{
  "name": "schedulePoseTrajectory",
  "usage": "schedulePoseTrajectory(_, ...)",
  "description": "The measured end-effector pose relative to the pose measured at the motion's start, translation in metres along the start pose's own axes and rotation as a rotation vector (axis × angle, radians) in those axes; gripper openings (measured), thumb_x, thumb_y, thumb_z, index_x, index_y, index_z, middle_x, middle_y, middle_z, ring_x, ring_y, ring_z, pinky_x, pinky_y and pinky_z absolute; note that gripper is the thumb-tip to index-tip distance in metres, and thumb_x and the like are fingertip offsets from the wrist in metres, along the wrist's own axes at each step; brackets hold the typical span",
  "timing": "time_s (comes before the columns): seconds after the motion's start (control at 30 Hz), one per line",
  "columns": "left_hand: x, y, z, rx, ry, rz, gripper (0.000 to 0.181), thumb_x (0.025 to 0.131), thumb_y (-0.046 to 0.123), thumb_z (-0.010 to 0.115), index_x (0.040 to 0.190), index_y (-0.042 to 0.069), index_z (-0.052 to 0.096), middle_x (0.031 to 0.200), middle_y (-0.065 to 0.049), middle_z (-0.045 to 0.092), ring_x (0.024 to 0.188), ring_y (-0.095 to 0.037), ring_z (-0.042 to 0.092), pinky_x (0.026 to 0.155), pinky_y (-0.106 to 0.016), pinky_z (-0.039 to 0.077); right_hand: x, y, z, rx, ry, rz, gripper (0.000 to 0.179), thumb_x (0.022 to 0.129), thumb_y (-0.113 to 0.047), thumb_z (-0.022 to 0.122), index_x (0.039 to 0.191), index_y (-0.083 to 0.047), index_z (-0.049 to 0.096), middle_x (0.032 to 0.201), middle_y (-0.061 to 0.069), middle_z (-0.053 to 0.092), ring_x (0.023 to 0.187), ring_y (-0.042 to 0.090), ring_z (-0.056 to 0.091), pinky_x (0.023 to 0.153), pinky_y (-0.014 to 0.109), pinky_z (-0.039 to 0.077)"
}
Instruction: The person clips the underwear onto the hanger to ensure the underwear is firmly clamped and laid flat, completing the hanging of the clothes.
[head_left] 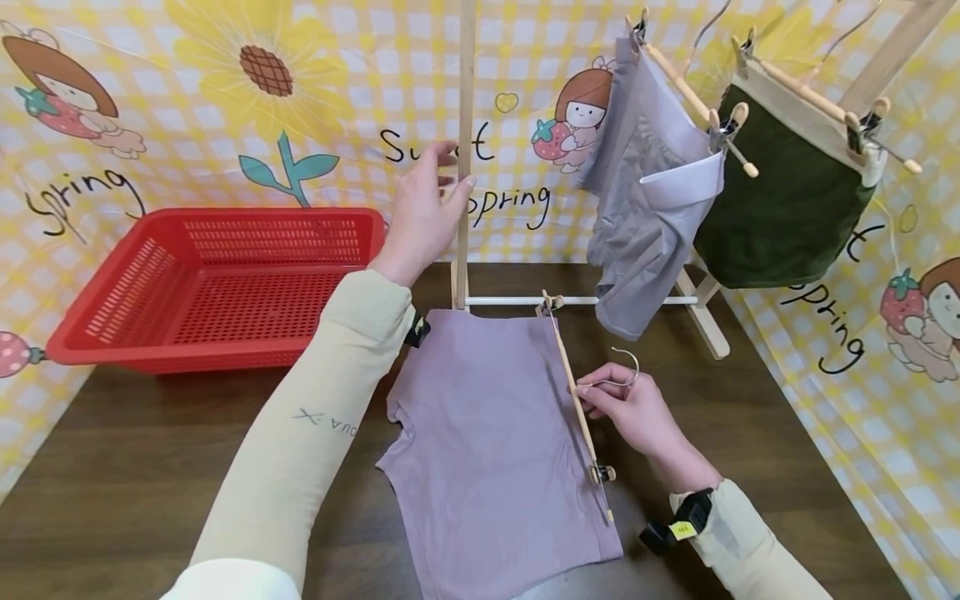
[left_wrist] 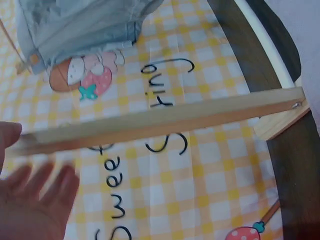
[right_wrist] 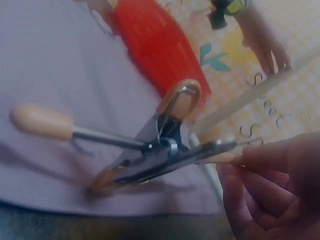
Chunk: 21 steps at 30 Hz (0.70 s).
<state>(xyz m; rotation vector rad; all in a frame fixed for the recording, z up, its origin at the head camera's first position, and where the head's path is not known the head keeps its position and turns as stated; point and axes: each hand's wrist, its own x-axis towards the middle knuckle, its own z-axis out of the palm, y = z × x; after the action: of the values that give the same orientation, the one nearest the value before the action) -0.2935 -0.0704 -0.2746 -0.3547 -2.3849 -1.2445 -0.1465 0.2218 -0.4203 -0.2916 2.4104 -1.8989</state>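
A lilac garment (head_left: 495, 433), shaped like shorts, lies flat on the brown table. Along its right edge runs a wooden clip hanger (head_left: 566, 358) with a metal hook. One clip (head_left: 551, 304) sits at the garment's upper corner, another clip (right_wrist: 165, 140) near its lower right edge. My right hand (head_left: 633, 412) pinches the hanger's bar by the base of the hook. Up at the wooden rack post (head_left: 465, 100) is my left hand (head_left: 427, 212), thumb on one side and loose fingers on the other. In the left wrist view, a gap shows between those fingers and the post.
A red plastic basket (head_left: 225, 354) stands at the back left. Grey shorts (head_left: 645, 225) and a dark green garment (head_left: 780, 192) hang from clip hangers at the right. The rack's white bottom rail (head_left: 502, 301) crosses behind the lilac garment. A yellow checked cloth (head_left: 420, 50) covers the back.
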Motion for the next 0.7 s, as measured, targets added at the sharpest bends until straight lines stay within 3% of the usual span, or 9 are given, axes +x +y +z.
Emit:
schedulePoseTrajectory(0.1,-0.011,0.005,0.001,0.051,0.079,0.056,0.067,0.100,0.028,0.067,0.153,0.004,0.034,0.149,-0.011,0.043,0.132,-0.019,0.045,0.106,-0.022,0.033,-0.002,0.007,-0.002,0.005,-0.003,0.009,0.011,0.094,0.003,0.070,0.100,0.012,0.068,0.094,0.022,0.074,0.073,0.014,0.072,0.066,0.030,0.059)
schedulePoseTrajectory(0.2,-0.027,0.009,0.003,0.088,0.146,0.150,0.072,0.097,0.031,0.071,0.152,0.002,0.034,0.147,-0.013,0.040,0.133,-0.019,0.039,0.110,-0.025,0.029,-0.002,0.013,-0.005,-0.012,0.001,0.027,0.011,0.095,0.001,0.069,0.101,0.010,0.069,0.095,0.021,0.074,0.075,0.015,0.072,0.067,0.030,0.059)
schedulePoseTrajectory(0.33,-0.051,0.011,0.006,0.080,0.118,0.233,0.072,0.094,0.031,0.073,0.150,0.002,0.038,0.142,-0.014,0.044,0.129,-0.021,0.041,0.109,-0.031,0.031,-0.002,0.017,-0.007,-0.047,0.011,0.047,0.011,0.096,-0.002,0.069,0.102,0.007,0.070,0.095,0.020,0.075,0.076,0.016,0.072,0.067,0.030,0.059)
schedulePoseTrajectory(0.47,-0.075,0.005,0.010,0.066,-0.030,0.206,0.072,0.095,0.032,0.073,0.151,0.002,0.038,0.143,-0.014,0.045,0.130,-0.024,0.042,0.110,-0.036,0.033,-0.003,0.020,-0.007,-0.057,0.013,0.066,0.013,0.097,-0.004,0.069,0.103,0.007,0.070,0.095,0.019,0.075,0.075,0.017,0.071,0.067,0.030,0.058)
schedulePoseTrajectory(0.7,-0.108,-0.020,0.018,0.195,-0.436,0.079,0.077,0.092,0.036,0.076,0.150,0.001,0.040,0.147,-0.017,0.045,0.134,-0.033,0.043,0.113,-0.047,0.033,-0.004,0.023,-0.007,-0.050,0.007,0.106,0.016,0.097,-0.007,0.070,0.104,0.008,0.070,0.093,0.016,0.076,0.075,0.016,0.072,0.066,0.030,0.058)
